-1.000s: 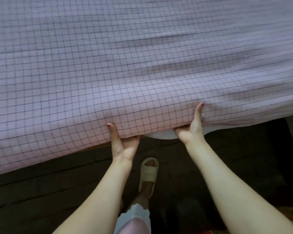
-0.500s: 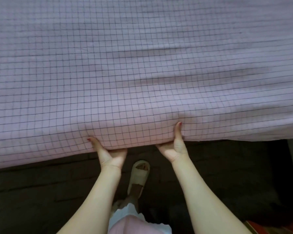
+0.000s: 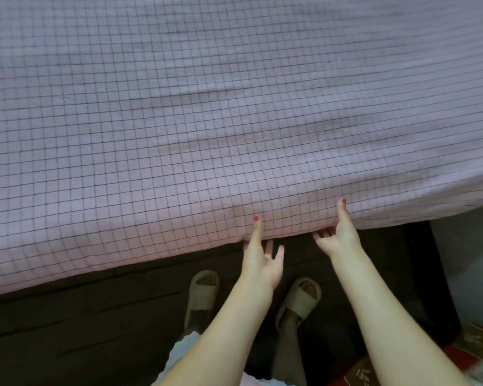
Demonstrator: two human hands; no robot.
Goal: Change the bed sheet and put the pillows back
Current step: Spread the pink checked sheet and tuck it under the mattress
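A pink bed sheet with a thin dark grid covers the whole mattress and hangs over the near edge. My left hand is at that edge: its thumb lies straight up against the hanging sheet, and its fingers are spread loosely just below the hem, holding nothing. A little to the right, my right hand has its thumb up on the sheet and its fingers curled at the hem, pinching the edge. No pillows are in view.
Below the sheet runs the dark side of the bed frame. My feet in pale slippers stand close against it. A dark bed post and a pale wall are at the right, a red box on the floor.
Both hands have moved to the right along the bed's edge. The left fingers have come out from under the hem and spread. The lifted edge has dropped back flat.
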